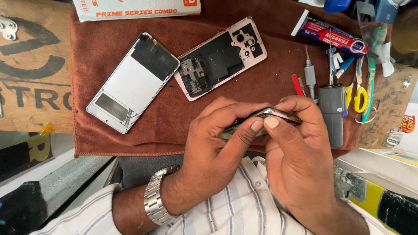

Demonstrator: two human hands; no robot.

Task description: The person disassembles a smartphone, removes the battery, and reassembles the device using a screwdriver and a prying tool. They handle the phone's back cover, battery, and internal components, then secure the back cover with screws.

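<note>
- While both hands pinch it edge-on, the thin dark phone part with a silvery metal rim (265,117) sits just above the near edge of the rust-brown cloth mat (109,48), slightly tilted.
- Left hand (213,143), with a steel link watch (157,201) on its wrist, grasps the part: thumb pressed on the near edge, fingers curled over the far side.
- Right hand (296,152) grasps the same part, its thumbnail set on the rim just beside the left thumbnail.
- To do this step well, judging from the grip, pressure should stay even along the rim, both thumbs close together and the part unbent; a twist could crack it.
- Farther back on the mat lie a white-and-black flat screen panel (133,82) at the left and an opened pink-framed phone body with bare black internals (222,58) at the middle, just beside one another.
- At the mat's right edge stand a grey cylindrical driver handle (332,111), yellow-handled scissors (360,98) and a red-and-blue glue tube (333,35).
- Hidden: the fingers cover most of the part, so its faces and any seam or gap cannot be made out; whether it is one piece or two is unclear.
- Cut off: the white printed box (135,8) beyond the mat's far edge.
</note>
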